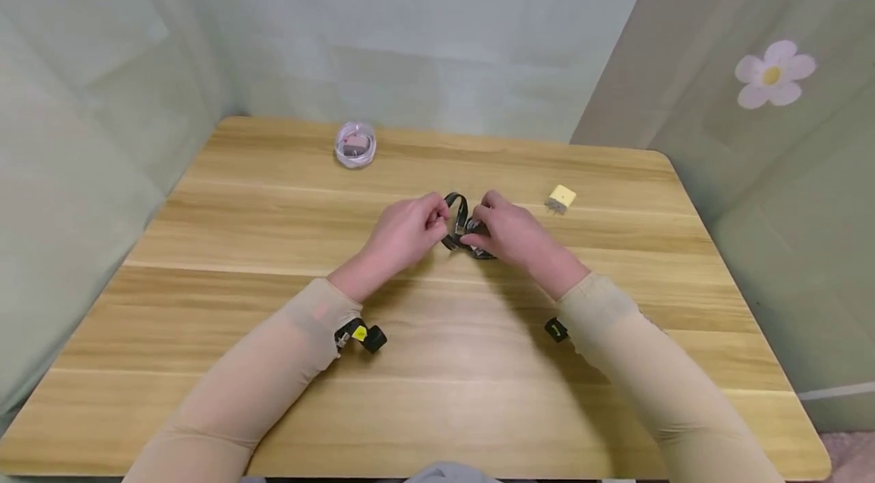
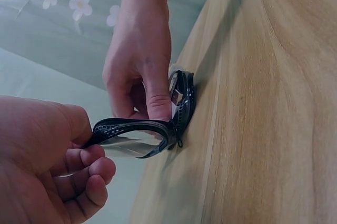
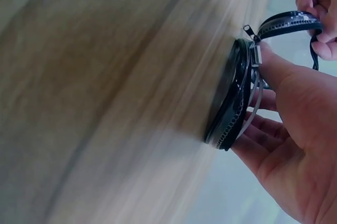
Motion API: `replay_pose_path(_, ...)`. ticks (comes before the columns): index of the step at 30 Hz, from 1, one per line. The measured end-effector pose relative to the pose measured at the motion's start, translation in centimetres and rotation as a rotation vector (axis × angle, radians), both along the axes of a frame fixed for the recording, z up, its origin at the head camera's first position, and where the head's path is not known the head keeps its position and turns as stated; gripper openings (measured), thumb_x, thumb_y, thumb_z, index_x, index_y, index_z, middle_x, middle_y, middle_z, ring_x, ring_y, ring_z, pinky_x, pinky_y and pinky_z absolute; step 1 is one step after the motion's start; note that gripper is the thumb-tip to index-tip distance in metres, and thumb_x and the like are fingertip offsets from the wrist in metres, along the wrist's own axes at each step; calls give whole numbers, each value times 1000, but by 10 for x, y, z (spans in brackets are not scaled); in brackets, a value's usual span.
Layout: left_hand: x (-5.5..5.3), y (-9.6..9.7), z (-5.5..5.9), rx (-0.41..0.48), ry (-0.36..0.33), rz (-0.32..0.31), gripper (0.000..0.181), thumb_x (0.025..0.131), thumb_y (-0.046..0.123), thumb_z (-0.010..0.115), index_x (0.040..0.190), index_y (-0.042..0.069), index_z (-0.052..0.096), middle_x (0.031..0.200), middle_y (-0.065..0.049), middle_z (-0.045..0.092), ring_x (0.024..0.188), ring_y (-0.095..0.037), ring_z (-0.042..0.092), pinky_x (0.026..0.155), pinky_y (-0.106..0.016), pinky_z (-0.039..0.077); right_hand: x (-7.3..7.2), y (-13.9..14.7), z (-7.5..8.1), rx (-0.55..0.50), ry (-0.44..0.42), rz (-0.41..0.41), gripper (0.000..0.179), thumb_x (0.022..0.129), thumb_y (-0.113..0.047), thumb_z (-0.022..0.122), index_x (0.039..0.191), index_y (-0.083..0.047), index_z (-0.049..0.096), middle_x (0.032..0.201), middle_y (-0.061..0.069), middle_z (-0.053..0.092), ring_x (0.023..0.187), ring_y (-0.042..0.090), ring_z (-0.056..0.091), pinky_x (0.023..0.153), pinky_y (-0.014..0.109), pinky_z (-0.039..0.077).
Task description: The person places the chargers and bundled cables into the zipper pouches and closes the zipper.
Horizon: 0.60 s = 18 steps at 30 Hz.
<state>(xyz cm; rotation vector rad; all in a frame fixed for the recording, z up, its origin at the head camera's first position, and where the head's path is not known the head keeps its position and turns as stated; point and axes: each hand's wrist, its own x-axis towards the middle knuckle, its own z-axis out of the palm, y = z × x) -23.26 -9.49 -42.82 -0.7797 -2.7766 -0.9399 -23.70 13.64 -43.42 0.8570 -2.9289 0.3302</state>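
Observation:
A small clear pouch with black zipper trim (image 1: 456,242) lies unzipped near the middle of the table, its lid raised. My left hand (image 1: 414,226) pinches the edge of the lid (image 2: 131,128) between thumb and fingers. On the other side, my right hand (image 1: 509,231) grips a coiled white cable (image 3: 256,109) at the mouth of the pouch's base (image 3: 231,103). By the right thumb shows a silver metal plug (image 3: 257,54). A zipper pull (image 3: 247,29) sticks out where lid and base join. The right fingertips are partly hidden behind the cable and pouch.
At the back left of the wooden table (image 1: 273,240) lies a coiled white cable with a pinkish-grey block (image 1: 355,145). A yellow and grey plug adapter (image 1: 561,198) sits to the right, beyond the right hand. Fabric curtains (image 1: 410,35) enclose the table's back and sides.

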Motion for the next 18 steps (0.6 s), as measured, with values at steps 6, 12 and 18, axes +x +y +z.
replay_pose_path(6,1,-1,1,-4,-6,17,14,100,9,72,113,10,74,81,2,64,71,-18,57,69,-37,47,5,2,1,-8,-2,62,34,101,-37,84,110,-4,80,112,11,67,91,26,66,82,44,59)
replay_pose_path(12,0,-3,5,0,-15,19,15,100,9,72,114,11,74,82,2,64,72,-18,57,69,-37,47,10,9,7,7,-19,123,57,94,-45,88,133,-4,77,131,17,66,114,35,64,96,51,56)
replay_pose_path(18,1,-4,6,-10,-23,-2,18,99,8,73,117,11,75,82,3,65,70,-17,57,66,-35,46,12,13,11,61,-25,116,50,100,-46,83,130,-6,78,150,19,63,134,39,58,108,54,52)
